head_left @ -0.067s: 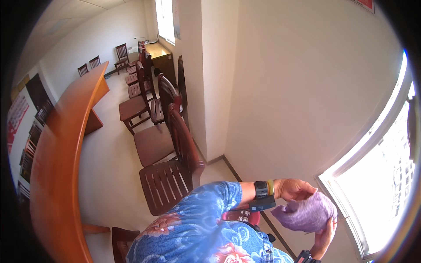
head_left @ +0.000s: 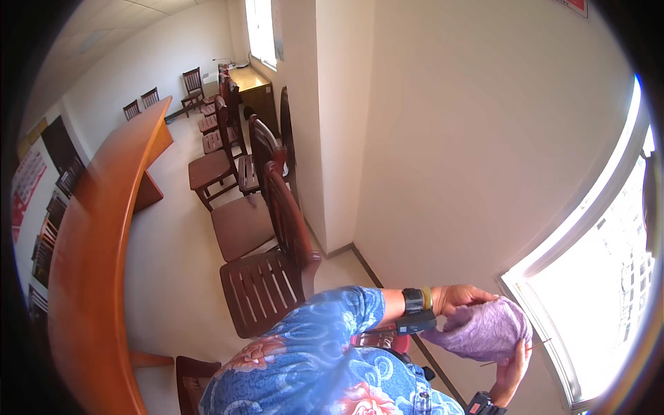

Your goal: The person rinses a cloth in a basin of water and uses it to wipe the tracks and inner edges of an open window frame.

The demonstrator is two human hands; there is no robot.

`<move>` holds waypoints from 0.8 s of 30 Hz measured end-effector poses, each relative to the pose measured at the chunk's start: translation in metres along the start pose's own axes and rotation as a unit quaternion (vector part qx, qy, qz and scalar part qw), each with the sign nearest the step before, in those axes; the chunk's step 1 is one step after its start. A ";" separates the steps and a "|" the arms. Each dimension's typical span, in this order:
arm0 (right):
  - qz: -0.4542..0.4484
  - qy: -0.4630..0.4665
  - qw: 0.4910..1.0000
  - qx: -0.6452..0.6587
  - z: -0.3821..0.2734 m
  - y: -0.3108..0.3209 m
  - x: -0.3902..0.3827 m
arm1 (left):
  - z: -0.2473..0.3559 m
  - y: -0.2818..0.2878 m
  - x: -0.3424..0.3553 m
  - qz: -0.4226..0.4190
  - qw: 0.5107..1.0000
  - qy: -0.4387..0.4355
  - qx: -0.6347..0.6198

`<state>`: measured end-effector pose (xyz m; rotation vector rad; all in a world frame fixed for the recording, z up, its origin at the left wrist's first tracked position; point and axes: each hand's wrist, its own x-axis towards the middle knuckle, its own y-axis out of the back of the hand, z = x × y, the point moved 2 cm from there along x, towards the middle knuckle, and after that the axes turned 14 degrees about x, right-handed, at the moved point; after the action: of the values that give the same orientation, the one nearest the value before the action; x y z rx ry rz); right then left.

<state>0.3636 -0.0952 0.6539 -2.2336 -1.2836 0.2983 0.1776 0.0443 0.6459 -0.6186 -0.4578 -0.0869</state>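
Note:
A soft, fuzzy purple piece of knitting [head_left: 484,332] is stretched between my two hands beside the window. My left hand [head_left: 465,297] pinches its upper edge, thumb and fingers closed on the fabric. Lower down on the right, my right hand [head_left: 513,370] grips the other side. Thin needle-like sticks [head_left: 541,344] poke out past the knitting near my right hand. A dark band and a small black box sit on my left wrist, and another dark device is strapped to my right wrist.
Below my left forearm stands a pink tub [head_left: 398,343], partly hidden. A bright window [head_left: 588,304] is close on the right. Slatted brown chairs [head_left: 259,290] line the wall to the left, and a long curved orange-brown table [head_left: 90,263] runs along the far left.
The purple knitting has shifted slightly; its left edge hangs lower and its upper part looks more spread. Both hands keep their hold.

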 end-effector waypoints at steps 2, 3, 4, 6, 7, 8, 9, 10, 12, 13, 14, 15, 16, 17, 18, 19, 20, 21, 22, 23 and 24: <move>-0.046 -0.045 0.997 -0.039 0.003 0.007 0.018 | -0.031 -0.012 -0.020 0.313 0.948 0.060 -0.006; 0.000 -0.060 0.995 -0.082 0.006 0.010 0.024 | -0.047 -0.013 -0.019 0.380 0.915 0.064 0.120; -0.054 -0.074 0.992 -0.092 0.007 0.027 0.030 | -0.053 -0.013 -0.016 0.408 0.892 0.066 0.182; -0.025 -0.054 0.995 -0.080 0.004 0.056 0.036 | -0.060 -0.015 -0.001 0.374 0.905 0.076 0.187; -0.019 -0.046 0.996 -0.076 0.000 0.067 0.038 | -0.060 -0.016 0.010 0.309 0.939 0.080 0.128; -0.007 -0.041 0.996 -0.081 -0.007 0.079 0.037 | -0.057 -0.015 0.021 0.254 0.941 0.071 0.212; -0.002 -0.033 0.996 -0.087 -0.014 0.079 0.038 | -0.053 -0.012 0.035 0.196 0.934 0.055 0.292; 0.000 -0.023 0.996 -0.091 -0.021 0.076 0.037 | -0.053 -0.011 0.045 0.159 0.922 0.041 0.351; 0.005 -0.020 0.995 -0.102 -0.032 0.077 0.032 | -0.057 -0.007 0.044 0.159 0.909 0.028 0.385; -0.004 -0.027 0.995 -0.099 -0.034 0.069 0.034 | -0.054 -0.007 0.033 0.190 0.904 0.030 0.382; -0.004 -0.036 0.994 -0.102 -0.036 0.065 0.034 | -0.051 -0.003 0.019 0.227 0.904 0.034 0.360; -0.007 -0.045 0.994 -0.096 -0.037 0.063 0.034 | -0.045 -0.005 0.005 0.272 0.900 0.037 0.338; 0.004 -0.045 0.994 -0.100 -0.036 0.072 0.039 | -0.046 0.009 -0.005 0.304 0.902 0.034 0.304; 0.001 -0.045 0.993 -0.105 -0.037 0.092 0.043 | -0.049 0.020 -0.012 0.334 0.901 0.023 0.277; -0.018 -0.040 0.995 -0.094 -0.038 0.107 0.045 | -0.048 0.028 -0.015 0.359 0.894 0.018 0.266; 0.005 -0.036 0.995 -0.096 -0.044 0.121 0.042 | -0.046 0.033 -0.015 0.383 0.884 0.013 0.267; 0.025 -0.034 0.994 -0.098 -0.052 0.136 0.039 | -0.045 0.040 -0.011 0.404 0.874 0.009 0.269; 0.069 -0.034 0.992 -0.100 -0.060 0.151 0.032 | -0.047 0.043 -0.010 0.428 0.861 -0.002 0.274; 0.105 -0.033 0.989 -0.101 -0.065 0.166 0.029 | -0.046 0.047 -0.006 0.450 0.845 -0.014 0.289; 0.137 -0.029 0.986 -0.088 -0.069 0.178 0.025 | -0.043 0.054 0.001 0.468 0.826 -0.029 0.312; 0.164 -0.027 0.983 -0.081 -0.074 0.180 0.022 | -0.037 0.056 0.005 0.482 0.799 -0.052 0.355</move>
<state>0.5392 -0.1738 0.6168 -2.5935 -0.9920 0.3884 0.2088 0.0690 0.5911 -0.0477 -0.2025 1.0666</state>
